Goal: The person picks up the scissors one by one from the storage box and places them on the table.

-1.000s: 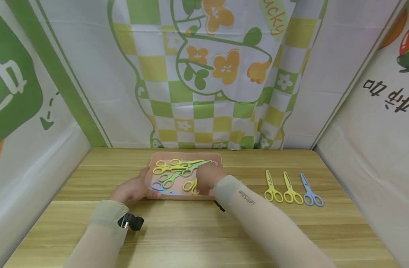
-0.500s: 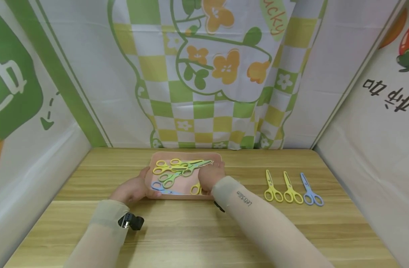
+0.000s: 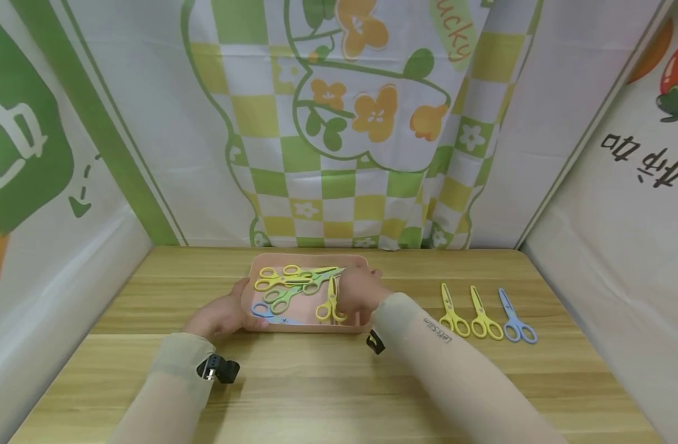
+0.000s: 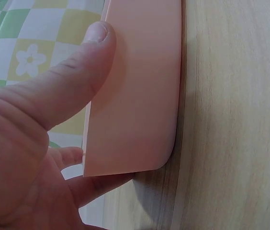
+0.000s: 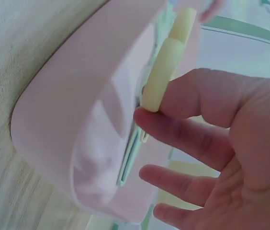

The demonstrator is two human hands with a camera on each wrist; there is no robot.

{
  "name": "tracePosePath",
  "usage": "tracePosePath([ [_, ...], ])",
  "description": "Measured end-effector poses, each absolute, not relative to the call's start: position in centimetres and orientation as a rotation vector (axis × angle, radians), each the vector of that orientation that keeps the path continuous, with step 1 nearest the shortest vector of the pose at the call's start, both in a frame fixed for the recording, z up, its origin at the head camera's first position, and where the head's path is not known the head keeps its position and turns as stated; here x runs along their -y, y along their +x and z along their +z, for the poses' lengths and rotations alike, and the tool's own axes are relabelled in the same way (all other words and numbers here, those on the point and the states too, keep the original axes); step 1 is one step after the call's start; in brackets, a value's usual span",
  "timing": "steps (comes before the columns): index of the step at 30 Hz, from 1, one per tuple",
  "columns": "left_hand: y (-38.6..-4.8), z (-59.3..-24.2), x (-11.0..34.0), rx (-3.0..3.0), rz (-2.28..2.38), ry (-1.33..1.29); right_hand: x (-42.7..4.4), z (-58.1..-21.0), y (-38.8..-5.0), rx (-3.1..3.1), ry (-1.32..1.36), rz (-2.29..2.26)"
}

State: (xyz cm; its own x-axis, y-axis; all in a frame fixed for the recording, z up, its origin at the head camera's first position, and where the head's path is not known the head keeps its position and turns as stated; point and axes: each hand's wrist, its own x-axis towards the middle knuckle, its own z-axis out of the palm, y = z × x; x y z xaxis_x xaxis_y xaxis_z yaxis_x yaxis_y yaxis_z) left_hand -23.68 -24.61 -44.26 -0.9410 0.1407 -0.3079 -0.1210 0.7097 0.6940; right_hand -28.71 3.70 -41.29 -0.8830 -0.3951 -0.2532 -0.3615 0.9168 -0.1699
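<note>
In the head view my left hand [image 3: 219, 316] grips the left front corner of a pink tray [image 3: 311, 328]. Its thumb lies on the front wall, seen close in the left wrist view, and other fingers show at the tray's end. Over the tray's right part, my right hand [image 3: 362, 290] pinches a pair of yellow scissors [image 3: 330, 303], handles towards me. In the right wrist view the yellow handle [image 5: 164, 72] sits at the fingertips; part of the grip is hidden behind it. Left of it lie other yellow scissors [image 3: 268, 282], green scissors [image 3: 280, 299] and blue scissors [image 3: 263, 310].
Right of the tray, two yellow scissors [image 3: 453, 317] [image 3: 485, 320] and blue scissors [image 3: 517, 325] lie in a row on the wooden table [image 3: 316, 388], blades pointing away. A patterned cloth [image 3: 339, 185] hangs behind the table, with printed sheets at both sides.
My right hand has shifted a little to the right with the yellow scissors, which now show more fully beside it. My left hand stays on the tray.
</note>
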Motion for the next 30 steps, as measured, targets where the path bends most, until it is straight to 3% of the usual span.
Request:
tracePosePath([
  [8,-23.6,-44.4,24.5,-2.566,1.085,-0.004,-7.9,-40.4,-27.6,-2.840,-0.912,-0.346],
  [14,-23.7,-44.4,24.6,-2.578,1.065,-0.014,-12.0,-40.2,-26.8,-2.939,-1.013,-0.516],
  [30,-23.7,-44.5,24.5,-2.569,1.080,-0.044,-18.9,-41.4,-26.7,-3.053,-0.625,-0.224],
])
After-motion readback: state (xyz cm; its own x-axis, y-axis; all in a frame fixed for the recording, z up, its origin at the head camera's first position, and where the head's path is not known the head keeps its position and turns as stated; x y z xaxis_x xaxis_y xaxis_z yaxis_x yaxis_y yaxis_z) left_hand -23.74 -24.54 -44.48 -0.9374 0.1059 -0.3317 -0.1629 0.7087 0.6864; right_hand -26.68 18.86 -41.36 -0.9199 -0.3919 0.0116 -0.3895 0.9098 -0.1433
